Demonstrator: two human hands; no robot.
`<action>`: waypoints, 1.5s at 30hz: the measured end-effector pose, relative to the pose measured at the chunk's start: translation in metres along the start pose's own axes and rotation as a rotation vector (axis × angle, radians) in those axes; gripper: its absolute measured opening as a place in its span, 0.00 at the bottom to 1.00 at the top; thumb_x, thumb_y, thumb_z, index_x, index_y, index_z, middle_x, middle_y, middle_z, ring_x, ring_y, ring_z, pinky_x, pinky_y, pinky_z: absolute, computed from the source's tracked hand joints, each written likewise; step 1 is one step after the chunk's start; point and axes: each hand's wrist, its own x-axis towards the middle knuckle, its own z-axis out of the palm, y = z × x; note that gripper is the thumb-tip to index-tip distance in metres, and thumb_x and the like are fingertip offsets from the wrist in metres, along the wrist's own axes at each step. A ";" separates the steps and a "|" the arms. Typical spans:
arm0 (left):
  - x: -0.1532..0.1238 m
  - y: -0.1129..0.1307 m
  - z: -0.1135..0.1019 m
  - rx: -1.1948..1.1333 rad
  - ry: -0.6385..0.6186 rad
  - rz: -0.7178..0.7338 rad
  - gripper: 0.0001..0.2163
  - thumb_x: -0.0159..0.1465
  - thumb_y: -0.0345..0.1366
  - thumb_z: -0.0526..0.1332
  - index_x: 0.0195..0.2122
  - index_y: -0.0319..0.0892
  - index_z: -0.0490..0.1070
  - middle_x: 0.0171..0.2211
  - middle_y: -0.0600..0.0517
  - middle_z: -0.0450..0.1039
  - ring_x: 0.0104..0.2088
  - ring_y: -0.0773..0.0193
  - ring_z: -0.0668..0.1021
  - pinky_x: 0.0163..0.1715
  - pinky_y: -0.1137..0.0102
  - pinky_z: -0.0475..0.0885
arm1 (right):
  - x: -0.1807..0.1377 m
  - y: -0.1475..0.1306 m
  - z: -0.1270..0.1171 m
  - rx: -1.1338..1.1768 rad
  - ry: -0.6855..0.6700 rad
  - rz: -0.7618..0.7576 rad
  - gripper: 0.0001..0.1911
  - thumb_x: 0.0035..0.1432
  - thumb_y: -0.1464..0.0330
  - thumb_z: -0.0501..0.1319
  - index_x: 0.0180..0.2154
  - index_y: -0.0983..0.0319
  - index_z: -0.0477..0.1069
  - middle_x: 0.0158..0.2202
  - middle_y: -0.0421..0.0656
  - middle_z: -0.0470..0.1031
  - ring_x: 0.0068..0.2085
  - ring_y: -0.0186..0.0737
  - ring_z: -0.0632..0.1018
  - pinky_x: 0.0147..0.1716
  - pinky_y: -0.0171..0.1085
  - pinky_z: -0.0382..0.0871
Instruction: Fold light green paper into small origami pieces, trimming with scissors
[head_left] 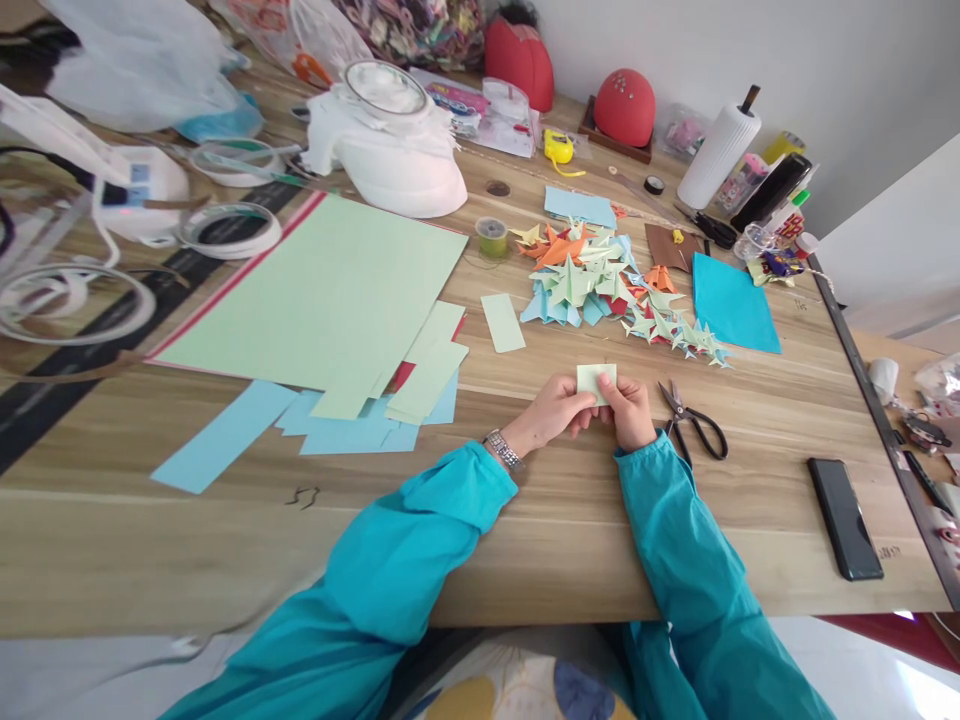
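Observation:
A small pale green piece of paper [594, 376] is held between both hands above the table. My left hand [556, 408] pinches its lower left edge, a metal watch on the wrist. My right hand [628, 408] grips it from the right, thumb lying across its front. Another pale green paper piece [503, 323] lies flat just beyond my left hand. Black-handled scissors [694, 420] rest beside my right hand, blades slightly apart. Behind the hands is a pile of folded paper stars [581, 275] in green, orange, blue and red.
At left lie a large green sheet [315, 290] and blue paper strips [225, 437]. A phone [845, 518] is near the right edge. A turquoise square [735, 303], a thread spool [492, 238] and a yellow tape measure [558, 147] sit farther back.

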 end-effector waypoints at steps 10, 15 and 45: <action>-0.002 0.003 -0.002 -0.040 -0.028 -0.061 0.09 0.51 0.34 0.54 0.17 0.38 0.66 0.10 0.55 0.65 0.11 0.74 0.65 0.11 0.78 0.58 | 0.003 0.006 -0.003 0.026 0.117 -0.013 0.26 0.50 0.49 0.59 0.14 0.62 0.61 0.08 0.34 0.57 0.12 0.26 0.56 0.13 0.31 0.46; -0.001 0.000 -0.003 -0.036 -0.011 -0.034 0.09 0.53 0.34 0.54 0.17 0.38 0.65 0.10 0.56 0.63 0.10 0.74 0.64 0.11 0.78 0.56 | 0.001 0.001 -0.005 -0.003 -0.014 -0.034 0.22 0.49 0.53 0.62 0.16 0.62 0.65 0.11 0.35 0.62 0.13 0.27 0.60 0.14 0.31 0.51; 0.000 0.004 -0.001 -0.028 -0.037 -0.035 0.10 0.54 0.35 0.54 0.17 0.38 0.64 0.10 0.57 0.63 0.10 0.74 0.63 0.11 0.78 0.55 | 0.004 0.007 -0.004 0.100 0.071 0.027 0.31 0.56 0.48 0.51 0.11 0.62 0.61 0.07 0.37 0.60 0.10 0.28 0.61 0.12 0.31 0.47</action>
